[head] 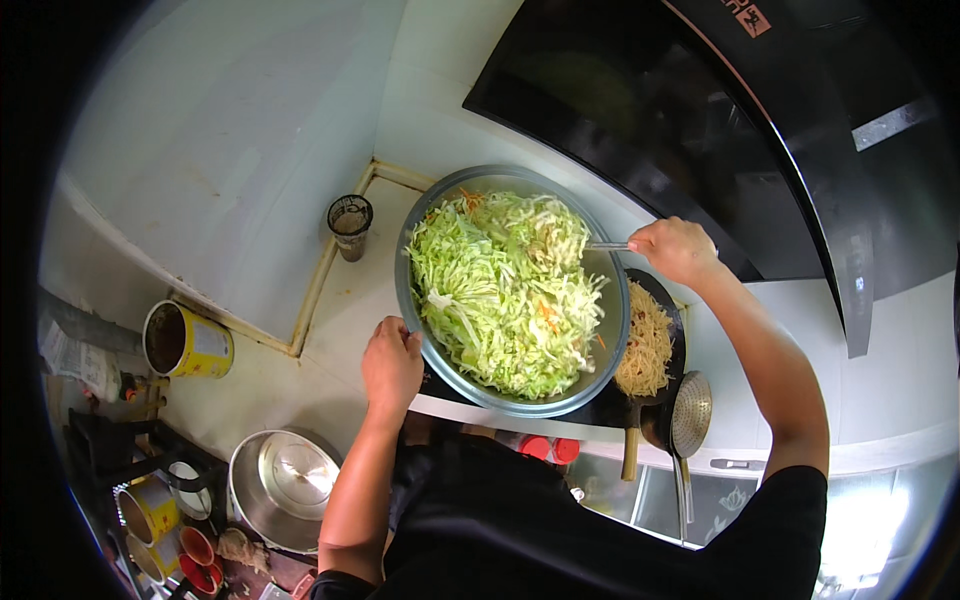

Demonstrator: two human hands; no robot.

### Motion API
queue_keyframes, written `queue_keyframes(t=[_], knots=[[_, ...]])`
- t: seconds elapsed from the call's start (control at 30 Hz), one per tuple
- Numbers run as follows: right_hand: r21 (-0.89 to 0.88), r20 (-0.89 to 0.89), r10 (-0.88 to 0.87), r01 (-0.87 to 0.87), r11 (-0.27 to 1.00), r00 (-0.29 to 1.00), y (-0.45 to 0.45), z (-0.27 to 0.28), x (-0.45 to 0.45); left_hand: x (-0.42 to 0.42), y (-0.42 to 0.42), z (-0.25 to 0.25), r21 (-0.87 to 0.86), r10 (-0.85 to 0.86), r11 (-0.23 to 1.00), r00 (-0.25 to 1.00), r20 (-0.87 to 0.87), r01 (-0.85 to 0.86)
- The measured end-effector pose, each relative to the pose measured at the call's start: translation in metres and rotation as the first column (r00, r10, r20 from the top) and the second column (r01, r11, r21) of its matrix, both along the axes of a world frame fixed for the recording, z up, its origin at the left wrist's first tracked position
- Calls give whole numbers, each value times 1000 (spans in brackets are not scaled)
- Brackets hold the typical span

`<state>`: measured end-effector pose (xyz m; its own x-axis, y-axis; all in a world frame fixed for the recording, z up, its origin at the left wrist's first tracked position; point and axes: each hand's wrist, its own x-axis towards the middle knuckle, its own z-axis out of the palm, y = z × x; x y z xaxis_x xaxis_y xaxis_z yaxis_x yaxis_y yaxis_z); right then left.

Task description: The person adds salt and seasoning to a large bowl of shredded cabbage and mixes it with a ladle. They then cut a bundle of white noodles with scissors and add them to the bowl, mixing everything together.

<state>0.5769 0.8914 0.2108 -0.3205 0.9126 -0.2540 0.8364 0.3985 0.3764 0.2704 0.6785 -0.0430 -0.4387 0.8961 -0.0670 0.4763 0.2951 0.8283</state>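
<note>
A large metal basin holds a heap of shredded cabbage with some orange shreds, which look like carrot. My left hand grips the basin's rim at its left side. At the upper right, my right hand is closed around the metal handle of a utensil; the utensil's working end is hidden in the cabbage. Just right of the basin, a dark wok with a wooden handle contains pale shredded food with reddish bits.
A perforated metal skimmer lies beside the wok. The black range hood hangs at the upper right. Leftward are a dark cup, a yellow can and a steel pot. Red-lidded jars sit below the counter edge.
</note>
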Motion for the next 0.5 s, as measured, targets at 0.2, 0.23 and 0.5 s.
queue_keyframes(t=[0.2,0.23,0.5], knots=[[35,354,181,-207,978,918,-52,47,-51,-6,-2,-5,8,-16,1000,1000,27,15],[65,370,207,-248,967,906,-53,50,-48,-6,-2,-5,13,-15,1000,1000,28,14],[-14,624,270,-336,942,733,17,-8,20,-2,2,-1,28,3,1000,1000,20,-4]])
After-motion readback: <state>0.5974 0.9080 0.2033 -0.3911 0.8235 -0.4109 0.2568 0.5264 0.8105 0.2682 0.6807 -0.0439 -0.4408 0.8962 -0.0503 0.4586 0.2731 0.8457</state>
